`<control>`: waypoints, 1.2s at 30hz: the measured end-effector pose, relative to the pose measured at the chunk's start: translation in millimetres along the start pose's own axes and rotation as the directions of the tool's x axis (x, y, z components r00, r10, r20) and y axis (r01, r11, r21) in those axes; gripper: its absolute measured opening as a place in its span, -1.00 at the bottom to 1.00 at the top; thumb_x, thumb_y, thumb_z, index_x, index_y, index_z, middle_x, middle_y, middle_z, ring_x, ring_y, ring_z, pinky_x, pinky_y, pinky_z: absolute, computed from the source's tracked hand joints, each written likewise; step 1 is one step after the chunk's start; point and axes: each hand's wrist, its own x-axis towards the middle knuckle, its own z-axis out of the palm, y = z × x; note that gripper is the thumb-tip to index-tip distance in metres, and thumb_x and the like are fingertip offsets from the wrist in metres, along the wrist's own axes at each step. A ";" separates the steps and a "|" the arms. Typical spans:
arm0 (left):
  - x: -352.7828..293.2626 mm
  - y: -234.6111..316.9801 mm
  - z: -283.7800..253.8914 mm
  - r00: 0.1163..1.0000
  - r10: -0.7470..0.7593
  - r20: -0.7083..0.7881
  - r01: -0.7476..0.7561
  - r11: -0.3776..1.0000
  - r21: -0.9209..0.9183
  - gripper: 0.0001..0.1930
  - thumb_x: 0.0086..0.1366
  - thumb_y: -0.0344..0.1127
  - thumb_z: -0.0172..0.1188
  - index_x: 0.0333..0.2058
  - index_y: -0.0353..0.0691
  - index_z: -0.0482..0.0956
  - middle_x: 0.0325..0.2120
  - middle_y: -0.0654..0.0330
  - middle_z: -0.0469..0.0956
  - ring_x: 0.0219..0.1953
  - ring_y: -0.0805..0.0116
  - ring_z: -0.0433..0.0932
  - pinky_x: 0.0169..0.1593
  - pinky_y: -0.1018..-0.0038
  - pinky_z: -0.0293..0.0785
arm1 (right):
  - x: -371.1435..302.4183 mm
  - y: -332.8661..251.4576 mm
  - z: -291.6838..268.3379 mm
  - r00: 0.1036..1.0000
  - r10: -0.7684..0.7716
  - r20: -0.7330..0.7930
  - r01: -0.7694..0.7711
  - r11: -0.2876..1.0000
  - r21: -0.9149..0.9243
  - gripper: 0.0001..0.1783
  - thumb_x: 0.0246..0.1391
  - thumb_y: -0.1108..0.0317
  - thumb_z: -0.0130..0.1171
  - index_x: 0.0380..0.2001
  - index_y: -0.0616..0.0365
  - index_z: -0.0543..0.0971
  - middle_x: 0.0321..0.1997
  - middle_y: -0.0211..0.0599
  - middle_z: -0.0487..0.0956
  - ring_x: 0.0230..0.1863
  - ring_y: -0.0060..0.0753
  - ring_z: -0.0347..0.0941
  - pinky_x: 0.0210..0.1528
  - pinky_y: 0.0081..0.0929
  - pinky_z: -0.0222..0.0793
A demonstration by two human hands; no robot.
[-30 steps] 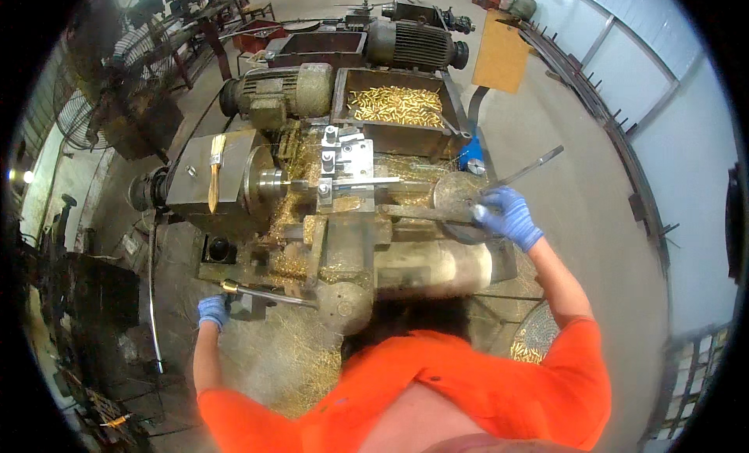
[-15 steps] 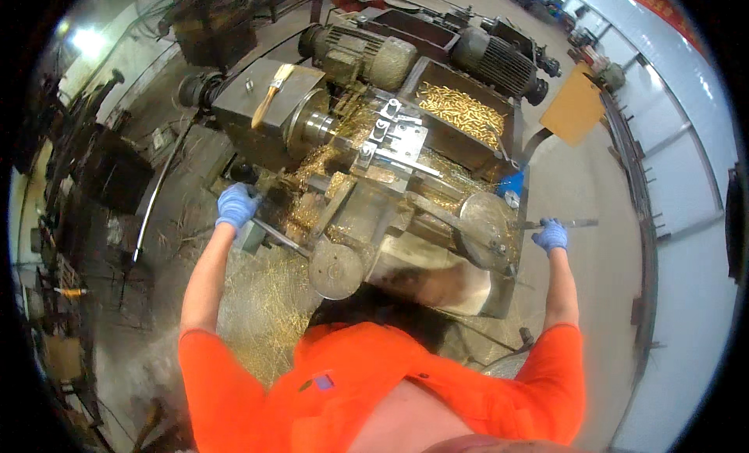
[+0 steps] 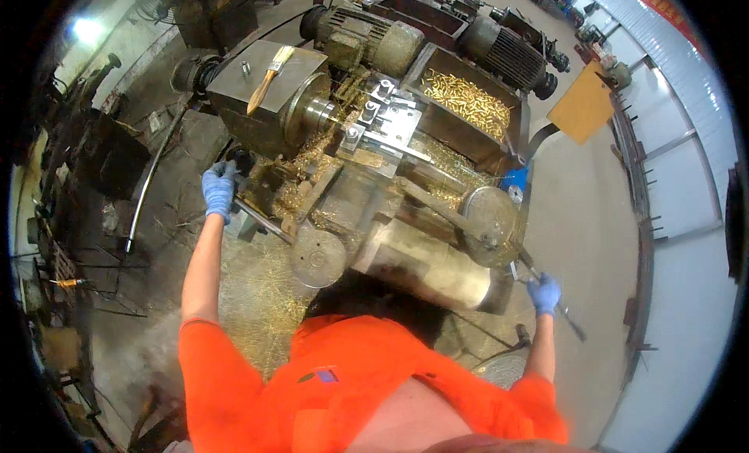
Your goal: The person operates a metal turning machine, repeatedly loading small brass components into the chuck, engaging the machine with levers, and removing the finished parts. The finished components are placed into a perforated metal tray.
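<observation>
My left hand (image 3: 219, 191), in a blue glove, is closed around the outer end of a metal lever (image 3: 267, 221). That lever runs to a round disc (image 3: 317, 257) at the front of a small lathe. To the right, my right hand (image 3: 544, 294), gloved alike, grips a long bar handle (image 3: 573, 326), which slants down and right from a larger disc (image 3: 493, 225). Between my hands sits the tool block (image 3: 396, 125) with its clamped cutters, just right of the chuck (image 3: 318, 112). Brass shavings lie around the block.
A paint brush (image 3: 269, 82) lies on the headstock cover (image 3: 242, 86). Behind the block, a metal tray (image 3: 508, 147) holds many small brass parts (image 3: 468, 104). Electric motors (image 3: 370, 43) stand farther back. A tan board (image 3: 581, 103) is at the right, near the wall.
The right bar handle has swung from nearly level to sloping down and right, my right hand moving nearer with it. My left hand, its lever and the left disc have shifted slightly left.
</observation>
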 end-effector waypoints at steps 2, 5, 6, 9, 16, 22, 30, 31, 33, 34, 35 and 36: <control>-1.0 2.1 -2.5 1.000 0.004 -0.028 -0.003 1.000 0.006 -0.74 0.15 -0.23 0.18 -0.38 -0.36 0.56 -0.60 0.26 0.51 -0.66 0.54 0.38 -0.58 0.57 0.32 | -33.9 35.1 -3.2 0.997 0.062 0.051 -0.064 0.998 0.030 -0.59 -0.24 0.03 0.17 -0.35 0.08 0.58 -0.36 -0.06 0.57 -0.30 -0.03 0.50 -0.25 -0.22 0.39; -2.2 15.1 -7.5 0.996 -0.082 -0.035 0.085 0.993 0.083 -0.71 0.12 -0.20 0.19 -0.40 -0.38 0.57 -0.60 0.21 0.55 -0.64 0.51 0.38 -0.52 0.50 0.34 | -83.0 101.6 -9.5 0.957 0.275 0.097 -0.258 0.954 -0.155 -0.63 -0.25 0.03 0.17 -0.47 0.11 0.60 -0.41 -0.02 0.56 -0.31 0.01 0.50 -0.26 -0.20 0.40; 1.8 15.0 -5.5 0.995 -0.094 -0.036 0.097 0.991 0.098 -0.70 0.12 -0.19 0.19 -0.40 -0.39 0.57 -0.61 0.20 0.55 -0.63 0.50 0.38 -0.52 0.49 0.34 | -88.2 109.5 -3.2 0.941 0.308 0.143 -0.281 0.943 -0.177 -0.62 -0.25 0.03 0.16 -0.47 0.11 0.60 -0.41 -0.02 0.56 -0.31 0.01 0.50 -0.25 -0.20 0.40; 1.5 24.6 -4.9 0.998 -0.023 -0.054 0.033 0.981 0.190 -0.67 0.12 -0.16 0.18 -0.41 -0.40 0.57 -0.61 0.15 0.54 -0.63 0.48 0.40 -0.49 0.46 0.36 | -106.5 109.7 -5.1 0.885 0.379 0.271 -0.323 0.918 -0.230 -0.61 -0.22 0.01 0.12 -0.49 0.14 0.60 -0.41 -0.02 0.56 -0.32 0.00 0.50 -0.24 -0.21 0.40; 9.9 16.4 -9.4 0.993 -0.109 -0.043 0.116 0.972 0.203 -0.66 0.11 -0.16 0.18 -0.39 -0.41 0.57 -0.57 0.05 0.58 -0.53 0.38 0.49 -0.37 0.44 0.39 | -121.8 99.8 -2.6 0.899 0.366 0.242 -0.311 0.921 -0.236 -0.58 -0.24 0.01 0.14 -0.48 0.19 0.60 -0.41 0.00 0.56 -0.34 0.01 0.51 -0.25 -0.24 0.42; 9.5 15.9 -8.0 0.993 0.078 -0.085 -0.056 0.969 0.242 -0.66 0.10 -0.14 0.19 -0.42 -0.40 0.57 -0.59 0.09 0.57 -0.56 0.38 0.48 -0.39 0.44 0.39 | -128.2 107.8 8.7 0.917 0.347 0.199 -0.313 0.932 -0.183 -0.68 -0.29 0.12 0.18 -0.54 0.17 0.62 -0.46 0.01 0.54 -0.37 0.02 0.50 -0.27 -0.24 0.40; 20.5 -3.0 -6.0 0.997 0.016 -0.070 0.002 0.968 0.251 -0.67 0.08 -0.14 0.21 -0.41 -0.38 0.58 -0.53 0.05 0.58 -0.50 0.37 0.51 -0.34 0.45 0.41 | -136.2 93.2 -0.3 0.895 0.394 0.209 -0.360 0.915 -0.182 -0.65 -0.25 0.08 0.15 -0.52 0.17 0.62 -0.45 0.01 0.55 -0.36 0.01 0.51 -0.26 -0.23 0.40; 24.9 -10.5 -6.3 0.997 0.024 -0.077 -0.004 0.967 0.255 -0.67 0.08 -0.14 0.21 -0.42 -0.38 0.58 -0.55 0.06 0.58 -0.51 0.37 0.50 -0.35 0.45 0.41 | -134.1 93.9 0.0 0.897 0.391 0.206 -0.356 0.915 -0.188 -0.64 -0.25 0.08 0.14 -0.52 0.17 0.62 -0.44 0.02 0.55 -0.36 0.01 0.51 -0.26 -0.23 0.40; 27.7 -20.4 -5.2 0.995 0.061 -0.075 -0.042 0.972 0.232 -0.68 0.08 -0.15 0.21 -0.43 -0.37 0.58 -0.59 0.07 0.57 -0.55 0.38 0.49 -0.38 0.45 0.40 | -134.6 91.1 -2.3 0.896 0.389 0.214 -0.355 0.917 -0.184 -0.59 -0.22 0.01 0.14 -0.50 0.17 0.61 -0.42 0.02 0.55 -0.33 0.00 0.51 -0.23 -0.22 0.40; 25.7 -17.2 -5.5 0.994 0.080 -0.077 -0.061 0.973 0.224 -0.69 0.08 -0.16 0.20 -0.43 -0.37 0.58 -0.60 0.07 0.56 -0.57 0.38 0.48 -0.40 0.44 0.40 | -135.3 84.0 -5.5 0.896 0.386 0.221 -0.351 0.919 -0.179 -0.57 -0.21 -0.03 0.14 -0.48 0.16 0.61 -0.40 0.02 0.55 -0.32 0.00 0.51 -0.22 -0.21 0.40; 24.5 -13.4 -6.3 0.997 0.059 -0.054 -0.044 0.970 0.238 -0.70 0.09 -0.17 0.20 -0.44 -0.37 0.58 -0.63 0.09 0.55 -0.59 0.38 0.47 -0.42 0.44 0.39 | -133.9 75.4 -10.9 0.885 0.401 0.235 -0.367 0.913 -0.177 -0.56 -0.21 -0.04 0.14 -0.49 0.17 0.61 -0.42 0.01 0.55 -0.34 -0.01 0.51 -0.24 -0.20 0.40; 20.7 -1.2 -7.6 0.999 0.036 -0.030 -0.027 0.967 0.253 -0.70 0.09 -0.18 0.20 -0.44 -0.37 0.58 -0.65 0.11 0.54 -0.61 0.38 0.47 -0.45 0.44 0.39 | -131.5 58.1 -22.8 0.874 0.417 0.250 -0.382 0.907 -0.177 -0.55 -0.21 -0.05 0.14 -0.50 0.17 0.61 -0.44 0.00 0.56 -0.35 -0.01 0.51 -0.26 -0.20 0.40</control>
